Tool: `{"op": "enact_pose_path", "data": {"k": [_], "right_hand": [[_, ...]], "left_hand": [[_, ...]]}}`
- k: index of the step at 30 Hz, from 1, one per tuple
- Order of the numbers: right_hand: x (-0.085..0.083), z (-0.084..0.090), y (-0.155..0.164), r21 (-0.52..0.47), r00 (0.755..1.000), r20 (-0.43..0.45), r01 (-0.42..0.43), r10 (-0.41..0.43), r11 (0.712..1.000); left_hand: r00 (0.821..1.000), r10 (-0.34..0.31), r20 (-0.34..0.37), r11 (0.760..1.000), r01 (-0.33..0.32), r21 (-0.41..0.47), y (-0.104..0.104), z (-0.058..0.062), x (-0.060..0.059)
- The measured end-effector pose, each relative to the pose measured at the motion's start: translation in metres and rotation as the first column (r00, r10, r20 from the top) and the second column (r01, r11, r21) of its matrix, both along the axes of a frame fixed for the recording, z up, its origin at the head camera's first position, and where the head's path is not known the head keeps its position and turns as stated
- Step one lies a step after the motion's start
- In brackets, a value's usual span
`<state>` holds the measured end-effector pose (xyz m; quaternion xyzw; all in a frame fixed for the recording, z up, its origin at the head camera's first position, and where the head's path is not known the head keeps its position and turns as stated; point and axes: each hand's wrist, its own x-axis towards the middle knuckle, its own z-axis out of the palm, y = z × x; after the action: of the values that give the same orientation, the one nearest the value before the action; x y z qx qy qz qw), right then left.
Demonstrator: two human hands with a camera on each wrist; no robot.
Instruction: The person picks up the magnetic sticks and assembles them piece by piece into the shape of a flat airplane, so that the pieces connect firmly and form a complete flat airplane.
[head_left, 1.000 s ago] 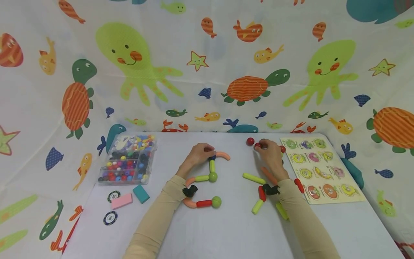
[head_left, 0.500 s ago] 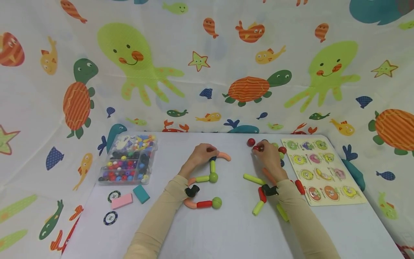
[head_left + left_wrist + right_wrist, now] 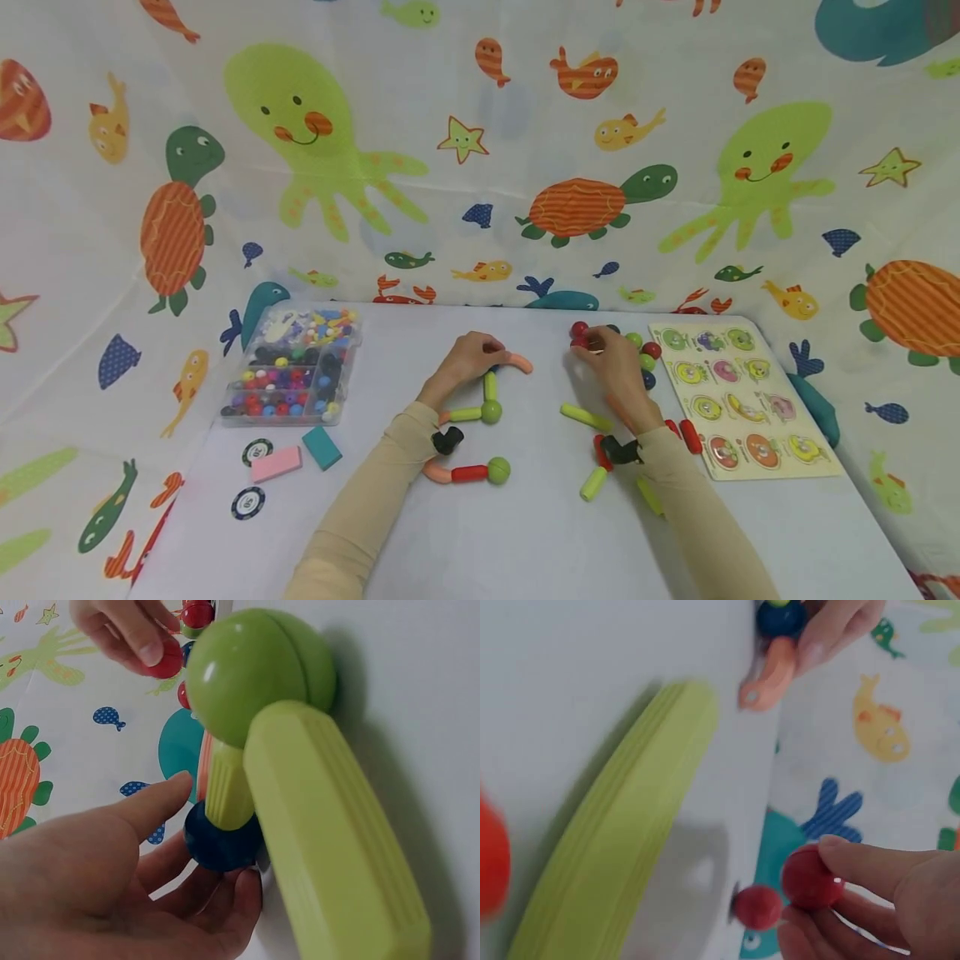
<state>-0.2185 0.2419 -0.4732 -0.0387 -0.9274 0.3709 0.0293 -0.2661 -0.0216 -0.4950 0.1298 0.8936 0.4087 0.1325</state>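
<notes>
My left hand (image 3: 467, 358) grips a dark blue ball (image 3: 221, 840), fingers curled beneath it. From that ball a curved orange stick (image 3: 769, 675) points right, and a yellow-green stick (image 3: 491, 386) runs down to a green ball (image 3: 491, 412). Another yellow-green stick (image 3: 330, 840) joins the green ball and leads left towards an orange piece, partly covered by the left wrist. Between thumb and fingers, my right hand (image 3: 611, 367) pinches a red ball (image 3: 810, 877) above the table. Close to it a second red ball (image 3: 757, 907) sits on the table.
Around the right forearm lie loose sticks, among them a yellow-green one (image 3: 587, 417) and a red one (image 3: 692, 437). Several balls, one green (image 3: 647, 362), flank a fruit puzzle board (image 3: 742, 400). Left stand a bead box (image 3: 347, 379), teal block (image 3: 322, 448) and pink block (image 3: 276, 464).
My right hand has drawn a little to the left, bringing the pinched red ball away from the other balls. The left hand stays at the blue ball.
</notes>
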Motion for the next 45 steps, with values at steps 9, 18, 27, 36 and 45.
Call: {"op": "enact_pose_path", "data": {"k": [9,18,27,36,45], "right_hand": [[0.008,-0.001,-0.022,-0.047,0.983,-0.133,-0.132,0.125,0.99],[0.017,-0.01,-0.04,-0.068,0.984,-0.097,-0.158,0.151,0.985],[0.021,-0.019,-0.05,-0.067,0.986,-0.086,-0.152,0.146,0.986],[0.021,-0.026,-0.053,-0.068,0.988,-0.042,-0.152,0.15,0.986],[0.021,-0.027,-0.057,-0.074,0.99,-0.04,-0.14,0.137,0.987]], "left_hand": [[1.0,-0.016,-0.003,0.999,0.016,0.035,0.0,0.0,0.001],[0.999,-0.023,-0.04,0.999,0.024,0.031,-0.001,-0.002,-0.001],[0.999,-0.024,-0.047,0.999,0.026,0.04,-0.005,-0.003,-0.001],[0.998,-0.025,-0.051,0.999,0.027,0.037,-0.005,-0.004,-0.003],[0.998,-0.029,-0.056,0.999,0.031,0.031,-0.006,-0.005,-0.003]]}}
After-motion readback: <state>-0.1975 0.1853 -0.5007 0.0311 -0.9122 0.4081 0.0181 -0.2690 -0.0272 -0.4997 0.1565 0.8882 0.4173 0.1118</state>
